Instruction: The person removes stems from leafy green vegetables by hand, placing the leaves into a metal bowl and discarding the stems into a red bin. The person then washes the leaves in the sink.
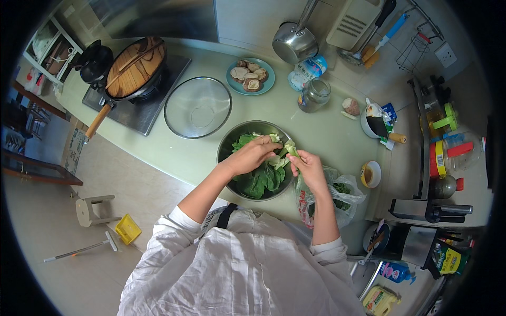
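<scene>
A steel bowl (222, 172) of loose green leaves (259, 181) stands on the counter before me. My right hand (309, 168) grips a pale green vegetable stalk (291, 149) at the bowl's right rim. Over the bowl, my left hand (255, 155) has its fingers bent towards that stalk; its fingertips are among pale stems, and whether they pinch one is hidden. Beneath my right forearm sits a clear plastic bag (350, 193) with more greens inside.
Left of the bowl lies a round mesh strainer (197, 107). Behind are a blue plate (250, 90) of mushrooms and a glass jar (315, 94). A wooden-lidded pan (136, 68) sits on the stove. At right stand a small yellow bowl (371, 174) and a black-bladed knife (377, 125).
</scene>
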A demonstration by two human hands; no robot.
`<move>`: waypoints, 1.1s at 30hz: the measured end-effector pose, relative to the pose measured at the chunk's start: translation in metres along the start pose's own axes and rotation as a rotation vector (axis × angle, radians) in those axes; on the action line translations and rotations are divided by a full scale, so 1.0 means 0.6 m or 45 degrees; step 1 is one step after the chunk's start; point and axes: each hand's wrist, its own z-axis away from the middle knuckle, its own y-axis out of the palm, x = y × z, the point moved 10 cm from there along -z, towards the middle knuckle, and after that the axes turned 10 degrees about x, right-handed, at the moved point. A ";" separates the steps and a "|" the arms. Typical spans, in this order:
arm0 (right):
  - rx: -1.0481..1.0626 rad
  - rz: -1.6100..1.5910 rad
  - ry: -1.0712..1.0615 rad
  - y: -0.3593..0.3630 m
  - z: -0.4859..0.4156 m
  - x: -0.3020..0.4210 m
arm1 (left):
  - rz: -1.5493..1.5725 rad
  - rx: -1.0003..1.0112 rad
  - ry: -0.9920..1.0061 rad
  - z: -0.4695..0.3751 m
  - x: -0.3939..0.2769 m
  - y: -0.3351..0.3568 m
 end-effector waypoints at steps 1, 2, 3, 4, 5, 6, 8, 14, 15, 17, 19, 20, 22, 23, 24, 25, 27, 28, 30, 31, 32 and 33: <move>0.039 0.011 0.031 0.001 0.001 0.000 | -0.043 -0.071 0.031 0.002 -0.006 -0.006; 0.077 0.022 0.062 0.004 0.001 -0.001 | -0.085 -0.141 0.062 0.004 -0.013 -0.009; 0.111 0.034 0.093 0.006 0.002 -0.003 | -0.126 -0.210 0.097 0.005 -0.024 -0.015; 0.156 0.037 0.096 0.011 -0.002 -0.011 | 0.000 -0.167 0.098 0.001 -0.027 -0.010; 0.191 0.033 0.092 0.016 -0.002 -0.011 | 0.126 -0.123 0.098 -0.002 -0.033 -0.006; 0.230 0.029 0.088 0.024 -0.002 -0.011 | 0.251 -0.080 0.095 -0.004 -0.036 -0.002; 0.240 0.065 0.075 0.035 -0.001 0.000 | 0.090 -0.045 0.073 -0.002 -0.031 0.005; 0.262 -0.129 0.153 0.049 0.003 -0.013 | -0.157 -0.249 0.188 0.012 -0.061 -0.015; 0.275 -0.186 0.156 0.056 0.004 -0.008 | -0.190 -0.300 0.216 0.017 -0.070 -0.022; 0.299 -0.298 0.163 0.070 0.009 0.010 | 0.069 -0.313 0.181 0.019 -0.047 -0.021; 0.324 -0.501 0.130 0.075 0.012 0.011 | 0.317 -0.314 0.127 0.020 -0.027 -0.018; 0.355 -0.641 0.111 0.079 0.010 0.003 | 0.432 -0.309 0.086 0.020 -0.019 -0.017; 0.378 -0.827 0.056 0.085 0.008 -0.009 | 0.746 -0.354 0.014 0.022 0.003 -0.010; 0.372 -0.873 0.022 0.093 0.006 -0.014 | 0.945 -0.403 -0.020 0.023 0.022 0.003; 0.373 -0.918 -0.010 0.101 0.003 -0.013 | 1.142 -0.457 -0.058 0.026 0.038 0.015; 0.336 -0.841 -0.050 0.101 0.000 -0.008 | 1.405 -0.495 -0.086 0.028 0.052 0.031; 0.259 -0.688 -0.130 0.098 -0.005 0.008 | 1.931 -0.561 -0.144 0.029 0.072 0.068; 0.146 -0.359 -0.138 0.087 -0.006 0.009 | 1.921 -0.604 -0.154 0.030 0.076 0.070; 0.056 -0.147 -0.167 0.081 -0.006 0.007 | 2.003 -0.610 -0.135 0.032 0.074 0.075; 0.010 -0.039 -0.181 0.078 -0.003 0.007 | 2.045 -0.613 -0.124 0.032 0.073 0.075; -0.038 0.085 -0.192 0.076 0.001 0.012 | 2.055 -0.678 -0.112 0.035 0.082 0.068; -0.079 0.214 -0.293 0.077 0.006 0.024 | 2.066 -0.739 -0.100 0.038 0.094 0.056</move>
